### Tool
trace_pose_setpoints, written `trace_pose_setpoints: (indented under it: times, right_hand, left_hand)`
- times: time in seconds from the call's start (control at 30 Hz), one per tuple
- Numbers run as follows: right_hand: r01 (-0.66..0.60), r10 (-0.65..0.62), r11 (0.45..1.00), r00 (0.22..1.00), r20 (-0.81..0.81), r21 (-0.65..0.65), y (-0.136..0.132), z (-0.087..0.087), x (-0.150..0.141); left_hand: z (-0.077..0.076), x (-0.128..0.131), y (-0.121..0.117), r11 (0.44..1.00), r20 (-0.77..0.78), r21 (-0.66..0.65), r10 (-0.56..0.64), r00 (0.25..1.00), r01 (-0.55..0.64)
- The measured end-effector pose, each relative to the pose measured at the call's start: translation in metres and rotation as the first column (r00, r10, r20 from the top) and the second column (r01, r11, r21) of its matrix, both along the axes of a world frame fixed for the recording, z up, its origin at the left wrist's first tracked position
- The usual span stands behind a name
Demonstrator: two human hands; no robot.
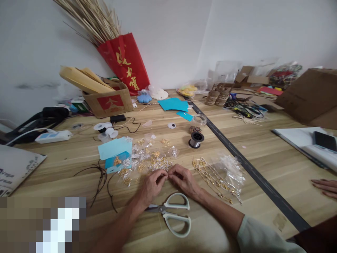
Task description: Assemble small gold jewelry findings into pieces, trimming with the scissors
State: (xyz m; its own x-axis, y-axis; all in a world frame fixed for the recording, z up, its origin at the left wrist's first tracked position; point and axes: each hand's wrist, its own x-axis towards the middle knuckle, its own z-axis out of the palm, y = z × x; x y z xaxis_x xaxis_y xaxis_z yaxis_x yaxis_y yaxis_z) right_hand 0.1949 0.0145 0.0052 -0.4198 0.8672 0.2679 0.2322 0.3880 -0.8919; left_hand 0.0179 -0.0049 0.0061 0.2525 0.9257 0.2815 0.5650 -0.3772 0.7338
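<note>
My left hand [154, 185] and my right hand [183, 179] meet fingertip to fingertip above the wooden table. Thumb and forefinger are pinched on each side, and whatever lies between them is too small to make out. Just beyond the fingers spreads a pile of small gold and silver beads and findings [159, 163]. Scissors [171, 215] with pale handles lie below my hands, the blades partly under my left forearm. To the right of my right hand rest gold and silver chains [214, 181] beside clear plastic bags [231, 172]. A wire spool [196, 140] stands farther back.
Blue cards [115, 147] and black cords [98, 184] lie at left. A dark strip [237, 154] crosses the table diagonally. Another person's hand [326, 187] rests at the right edge, near a notebook with a phone [325, 140]. Boxes and a red bag [127, 63] line the wall.
</note>
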Motion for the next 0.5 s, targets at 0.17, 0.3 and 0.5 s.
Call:
trace_pose_setpoints:
  times: [0.17, 0.3, 0.5]
  right_hand:
    - [-0.004, 0.001, 0.998, 0.999, -0.039, -0.056, -0.001, -0.001, 0.0]
    - [-0.02, 0.016, 0.996, 0.999, -0.045, -0.09, 0.0, -0.006, 0.0]
    - [-0.039, 0.039, 0.998, 0.999, 0.008, -0.058, 0.001, -0.004, 0.0]
  left_hand:
    - [0.001, 0.002, 0.0, 1.0, 0.019, 0.015, -0.012, 1.0, 0.011]
    - [0.005, 0.002, -0.001, 0.999, 0.066, 0.014, 0.031, 0.997, -0.032]
    - [0.007, -0.011, 0.005, 0.968, 0.2, -0.03, 0.252, 0.947, -0.251]
